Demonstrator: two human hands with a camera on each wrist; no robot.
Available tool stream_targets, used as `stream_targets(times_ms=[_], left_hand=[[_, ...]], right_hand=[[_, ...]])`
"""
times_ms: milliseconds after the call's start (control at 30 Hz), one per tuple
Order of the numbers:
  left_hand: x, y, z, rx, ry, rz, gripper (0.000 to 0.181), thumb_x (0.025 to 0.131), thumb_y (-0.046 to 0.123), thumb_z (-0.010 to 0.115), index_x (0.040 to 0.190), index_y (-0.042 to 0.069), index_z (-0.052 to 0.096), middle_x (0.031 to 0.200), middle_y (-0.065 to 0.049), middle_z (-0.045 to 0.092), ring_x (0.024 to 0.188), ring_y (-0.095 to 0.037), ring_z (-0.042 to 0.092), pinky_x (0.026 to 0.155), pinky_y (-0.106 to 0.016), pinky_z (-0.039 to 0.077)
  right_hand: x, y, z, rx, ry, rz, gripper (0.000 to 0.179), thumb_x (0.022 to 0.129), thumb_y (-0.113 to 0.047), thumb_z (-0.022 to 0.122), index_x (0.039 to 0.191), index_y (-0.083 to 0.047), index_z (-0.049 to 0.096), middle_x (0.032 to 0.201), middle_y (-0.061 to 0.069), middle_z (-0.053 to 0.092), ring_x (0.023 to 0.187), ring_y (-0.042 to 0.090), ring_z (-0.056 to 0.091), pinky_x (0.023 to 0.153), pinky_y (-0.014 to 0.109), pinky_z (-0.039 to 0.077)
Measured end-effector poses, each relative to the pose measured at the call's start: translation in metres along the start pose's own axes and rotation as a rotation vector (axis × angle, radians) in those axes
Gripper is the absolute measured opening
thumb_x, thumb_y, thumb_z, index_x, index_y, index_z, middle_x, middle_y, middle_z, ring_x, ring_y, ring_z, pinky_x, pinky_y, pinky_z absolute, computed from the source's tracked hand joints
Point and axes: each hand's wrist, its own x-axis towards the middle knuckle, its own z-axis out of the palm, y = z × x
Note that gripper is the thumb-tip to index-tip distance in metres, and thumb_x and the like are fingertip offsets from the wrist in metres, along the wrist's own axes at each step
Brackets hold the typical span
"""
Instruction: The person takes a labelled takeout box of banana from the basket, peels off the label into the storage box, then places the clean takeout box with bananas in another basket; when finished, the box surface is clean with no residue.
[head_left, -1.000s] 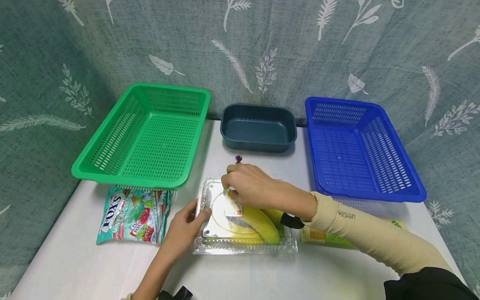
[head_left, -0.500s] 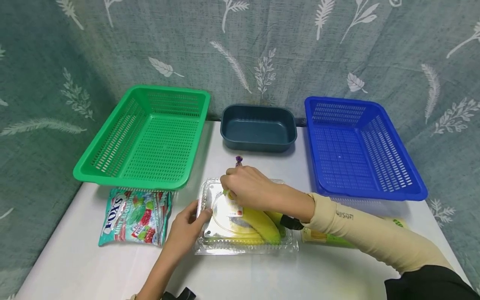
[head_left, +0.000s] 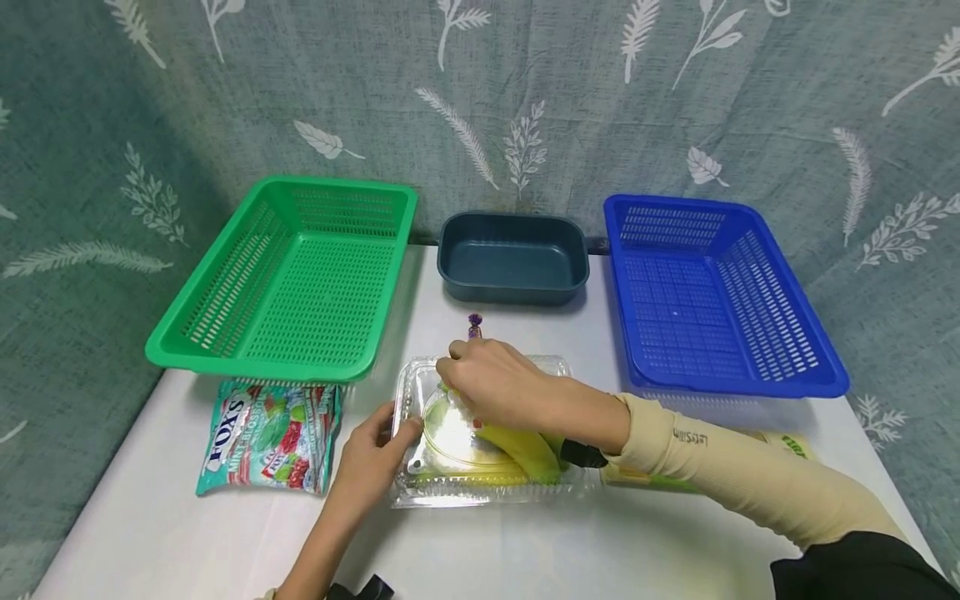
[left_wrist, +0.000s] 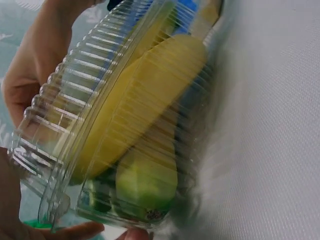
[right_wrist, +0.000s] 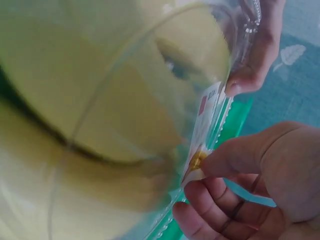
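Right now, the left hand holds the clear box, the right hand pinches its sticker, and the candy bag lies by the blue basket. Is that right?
Not the last part: the head view shows the candy bag by the green basket, not the blue basket. The left hand does hold the clear box, and the right hand pinches its sticker.

A white table (head_left: 480,554) bears a tub (head_left: 513,294), candy bag (head_left: 268,437) and clear box (head_left: 459,450).

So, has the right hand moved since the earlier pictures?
Yes, slightly: in the head view, the right hand has drawn nearer the person, away from the dark tray.
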Motion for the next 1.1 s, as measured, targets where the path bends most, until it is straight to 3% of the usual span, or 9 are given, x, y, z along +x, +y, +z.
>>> stream_targets(times_ms=[200, 433, 667, 933, 1100], left_hand=[[-0.001, 0.0, 0.001, -0.01, 0.023, -0.003, 0.051, 0.097, 0.036, 0.062, 0.138, 0.008, 0.059, 0.115, -0.019, 0.069, 0.097, -0.027, 0.067, 0.074, -0.033, 0.054], [-0.003, 0.001, 0.002, -0.03, 0.024, -0.005, 0.049, 0.096, 0.035, 0.063, 0.137, 0.008, 0.06, 0.119, -0.021, 0.068, 0.102, -0.031, 0.067, 0.075, -0.034, 0.054], [0.0, 0.002, 0.002, 0.003, 0.033, -0.014, 0.045, 0.096, 0.034, 0.063, 0.133, 0.009, 0.063, 0.108, -0.016, 0.071, 0.084, -0.023, 0.066, 0.069, -0.033, 0.053], [-0.001, 0.003, 0.0, 0.006, 0.028, -0.021, 0.045, 0.097, 0.035, 0.061, 0.135, 0.009, 0.062, 0.115, -0.018, 0.069, 0.094, -0.025, 0.065, 0.076, -0.034, 0.053], [-0.001, 0.003, 0.001, -0.005, 0.035, -0.035, 0.048, 0.096, 0.035, 0.062, 0.135, 0.006, 0.061, 0.114, -0.018, 0.068, 0.085, -0.024, 0.065, 0.072, -0.034, 0.053]], right_hand=[[-0.004, -0.007, -0.002, -0.043, -0.029, 0.015, 0.021, 0.081, 0.004, 0.067, 0.099, -0.007, 0.07, 0.085, 0.002, 0.056, 0.067, 0.015, 0.049, 0.056, 0.022, 0.046], [-0.008, -0.013, -0.004, -0.037, -0.037, 0.012, 0.022, 0.082, 0.005, 0.064, 0.1, -0.006, 0.07, 0.083, 0.003, 0.056, 0.064, 0.014, 0.049, 0.055, 0.019, 0.044], [-0.011, -0.019, -0.007, -0.065, -0.034, -0.006, 0.021, 0.079, 0.001, 0.069, 0.098, -0.006, 0.069, 0.081, 0.002, 0.055, 0.063, 0.014, 0.048, 0.054, 0.021, 0.045], [-0.016, -0.028, -0.012, -0.126, 0.002, -0.059, 0.01, 0.086, -0.006, 0.068, 0.095, -0.008, 0.07, 0.08, 0.001, 0.057, 0.061, 0.012, 0.048, 0.051, 0.022, 0.046], [-0.02, -0.034, -0.015, -0.164, 0.022, -0.095, 0.007, 0.086, -0.004, 0.066, 0.092, -0.008, 0.069, 0.078, 0.001, 0.057, 0.062, 0.013, 0.051, 0.052, 0.025, 0.049]])
